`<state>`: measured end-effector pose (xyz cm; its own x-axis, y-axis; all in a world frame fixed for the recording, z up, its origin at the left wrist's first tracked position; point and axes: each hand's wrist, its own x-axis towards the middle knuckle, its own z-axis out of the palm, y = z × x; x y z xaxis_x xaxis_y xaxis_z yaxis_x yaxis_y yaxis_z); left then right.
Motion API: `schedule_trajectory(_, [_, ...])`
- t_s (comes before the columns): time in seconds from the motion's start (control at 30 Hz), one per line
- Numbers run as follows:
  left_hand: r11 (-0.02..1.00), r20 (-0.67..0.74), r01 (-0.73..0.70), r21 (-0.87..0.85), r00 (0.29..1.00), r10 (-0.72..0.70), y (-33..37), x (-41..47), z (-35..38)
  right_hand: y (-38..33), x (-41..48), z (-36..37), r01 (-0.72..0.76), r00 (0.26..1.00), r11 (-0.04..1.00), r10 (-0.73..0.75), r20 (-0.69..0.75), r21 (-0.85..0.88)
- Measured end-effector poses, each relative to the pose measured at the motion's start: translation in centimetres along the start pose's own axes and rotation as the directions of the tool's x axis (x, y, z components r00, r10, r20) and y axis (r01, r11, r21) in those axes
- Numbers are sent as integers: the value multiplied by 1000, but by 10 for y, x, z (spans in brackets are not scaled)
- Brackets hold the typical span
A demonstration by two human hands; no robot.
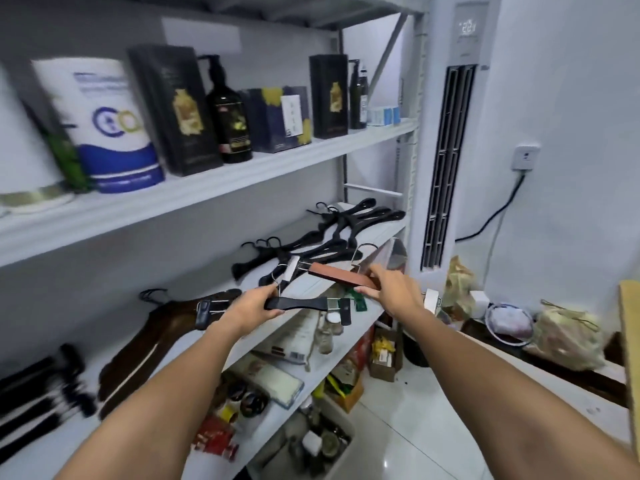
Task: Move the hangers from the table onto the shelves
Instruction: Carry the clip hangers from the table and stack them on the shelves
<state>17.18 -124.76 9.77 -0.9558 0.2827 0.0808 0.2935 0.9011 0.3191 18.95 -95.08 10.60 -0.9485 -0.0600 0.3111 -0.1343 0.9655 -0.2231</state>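
Hangers held: two, one per hand. Hands: two, both clamped. The left hand (pixel 254 306) is wrapped around the middle of a black clip hanger (pixel 298 303), which has a flat black bar, a wire rail, a dark clip at each end and a metal hook at the fingers. The bar is seen leaving the fist toward 3 o'clock, and the other clip sits at 9 o'clock, behind the wrist. The right hand (pixel 393 289) is closed on a brown clip hanger (pixel 341 276), which has a reddish wooden bar, a wire hook and two pale clips. Its bar runs from the fingers toward 10 o'clock, and the second pale clip shows at 4 o'clock of the hand. Both hangers are held in the air at the front edge of the middle shelf (pixel 381 233), the brown one at 1 o'clock of the black one.

Four groups are already laid on that shelf: two piles of black hangers (pixel 311 247) at 12 o'clock of the hands, brown wooden hangers (pixel 156 327) at 9 o'clock of the left hand, and dark hangers (pixel 41 389) at 8 o'clock. Counts within the piles cannot be told because of blur.
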Motion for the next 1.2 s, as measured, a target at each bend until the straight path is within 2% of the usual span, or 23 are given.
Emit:
schedule_trajectory(0.2, [989, -65, 145, -31, 987, -147, -48, -65, -25, -70, 4, 7, 126, 992, 991, -127, 13, 53])
schedule_trajectory(0.37, [953, -140, 302, 1, 944, -299, -85, -119, -46, -125, 11, 17, 246, 968, 964, -249, 18, 97])
schedule_trajectory(0.57, [891, -188, 453, -11, 874, -447, -116, -188, -66, -184, 17, 33, 345, 930, 925, -359, 72, 157])
schedule_trajectory(0.77, [777, -204, 628, -30, 757, -620, -145, -259, -69, -238, 8, 53, 451, 874, 869, -477, 95, 204])
schedule_trajectory(0.93, [707, -205, 703, -76, 683, -701, -161, -299, -65, -269, -2, 69, 500, 823, 812, -554, 127, 301])
schedule_trajectory(1.1, [682, -218, 725, -96, 654, -725, -173, -327, -59, -297, -5, 85, 532, 812, 807, -572, 118, 257])
schedule_trajectory(1.2, [654, -206, 748, -107, 627, -751, -188, -342, -56, -321, -12, 91, 526, 800, 806, -577, 164, 272])
